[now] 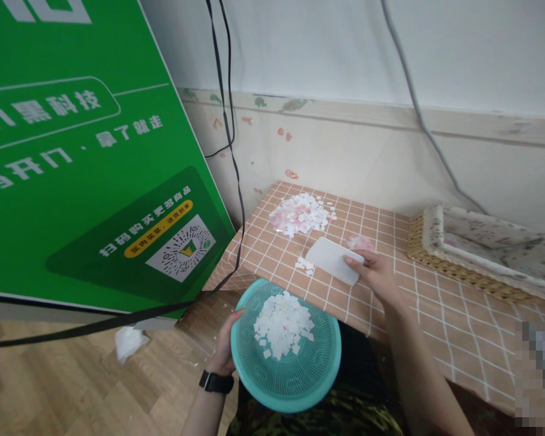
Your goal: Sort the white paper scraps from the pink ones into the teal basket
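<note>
My left hand [227,345] grips the left rim of a teal plastic colander [320,375], held just below the table's front edge. Small white paper pieces [284,327] are heaped inside it. In my right hand [378,274] is a flat white scraper card [331,260] with rounded corners, pinched at its right end above the checked tabletop. A few loose white pieces [305,265] lie by the card's left edge. Behind it rests a bigger pile of white and pinkish paper pieces [302,214]. A small pink patch [361,243] shows just beyond my right fingers.
A cloth-lined wicker basket [481,254] stands on the table's right side. A green sign panel [95,151] fills the left, with a black cable [236,181] hanging before it and running toward the lower left. A crumpled white bag [129,343] lies on the wooden floor.
</note>
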A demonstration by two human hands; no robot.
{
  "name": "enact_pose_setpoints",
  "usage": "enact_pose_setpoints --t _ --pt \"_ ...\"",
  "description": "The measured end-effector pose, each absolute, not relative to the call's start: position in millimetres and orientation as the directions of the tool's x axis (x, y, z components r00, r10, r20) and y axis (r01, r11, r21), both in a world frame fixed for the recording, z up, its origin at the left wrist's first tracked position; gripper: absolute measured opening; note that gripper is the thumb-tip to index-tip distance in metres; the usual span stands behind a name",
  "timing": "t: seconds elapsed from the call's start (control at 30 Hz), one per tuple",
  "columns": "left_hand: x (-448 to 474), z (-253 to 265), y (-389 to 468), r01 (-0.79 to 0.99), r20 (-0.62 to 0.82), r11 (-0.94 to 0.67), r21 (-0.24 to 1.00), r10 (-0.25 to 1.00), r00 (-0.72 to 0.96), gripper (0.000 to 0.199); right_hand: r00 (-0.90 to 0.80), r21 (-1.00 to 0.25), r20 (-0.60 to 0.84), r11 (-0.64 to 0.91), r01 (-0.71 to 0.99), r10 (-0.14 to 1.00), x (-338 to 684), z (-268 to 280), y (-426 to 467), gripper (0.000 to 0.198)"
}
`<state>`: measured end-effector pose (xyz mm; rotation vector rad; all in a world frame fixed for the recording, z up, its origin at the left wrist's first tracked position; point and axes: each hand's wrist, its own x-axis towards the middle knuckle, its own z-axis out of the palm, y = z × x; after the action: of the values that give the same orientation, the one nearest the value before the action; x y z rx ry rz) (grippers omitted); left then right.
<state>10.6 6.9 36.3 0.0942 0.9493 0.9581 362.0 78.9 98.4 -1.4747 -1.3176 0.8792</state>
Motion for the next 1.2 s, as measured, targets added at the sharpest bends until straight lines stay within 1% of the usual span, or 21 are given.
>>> enact_pose_setpoints --t 0.1,0.2,0.27,0.43,0.57,0.63,0.73,0.77,0.8,0.9,0.97,1.07,1.2 --pt "11 38 7 -0.65 -0.655 0.605 0.46 0.725 0.212 0.02 0.122 -0.953 0.054 0.015 0.303 0.991 358 98 75 0.032" --pt "11 39 7 -0.656 -0.656 0.595 0.464 0.728 0.197 0.018 0.195 -0.956 0.076 0.016 0.291 0.978 356 98 71 0.032" --pt "12 39 7 -0.662 -0.647 0.591 0.462 0.735 0.204 0.019 0.199 -0.951 0.075 0.01 0.308 0.977 355 98 66 0.031" --pt "12 41 7 -0.662 -0.634 0.586 0.468 0.744 0.21 0.02 0.078 -0.925 0.074 0.039 0.379 0.994 346 100 52 0.029" --pt "13 46 7 -0.663 -0.641 0.578 0.475 0.744 0.19 0.019 0.109 -0.916 0.102 0.051 0.398 0.989 334 103 46 0.027" --pt "14 48 7 -0.659 -0.644 0.579 0.48 0.742 0.184 0.02 0.075 -0.922 0.075 0.041 0.386 0.994 325 105 43 0.027" --pt "14 49 7 -0.662 -0.64 0.578 0.477 0.745 0.189 0.02 -0.046 -0.943 0.005 0.02 0.333 0.999 315 107 38 0.028" --pt "14 49 7 -0.664 -0.638 0.577 0.476 0.746 0.192 0.02 -0.054 -0.947 0.003 0.02 0.319 0.999 314 107 38 0.027" --pt "14 48 7 -0.666 -0.635 0.573 0.478 0.749 0.189 0.019 -0.032 -0.949 0.018 0.027 0.314 0.999 314 106 39 0.026" --pt "12 45 8 -0.664 -0.636 0.567 0.487 0.751 0.176 0.02 0.155 -0.944 0.105 0.049 0.327 0.982 320 104 47 0.025" --pt "11 44 8 -0.666 -0.642 0.569 0.483 0.747 0.172 0.019 0.23 -0.932 0.134 0.044 0.359 0.964 324 102 54 0.027" --pt "9 46 8 -0.666 -0.644 0.577 0.473 0.742 0.185 0.02 0.219 -0.918 0.13 0.034 0.396 0.967 322 103 60 0.029" --pt "8 47 8 -0.658 -0.642 0.576 0.485 0.746 0.18 0.02 0.101 -0.917 0.094 0.047 0.396 0.99 306 110 55 0.029"
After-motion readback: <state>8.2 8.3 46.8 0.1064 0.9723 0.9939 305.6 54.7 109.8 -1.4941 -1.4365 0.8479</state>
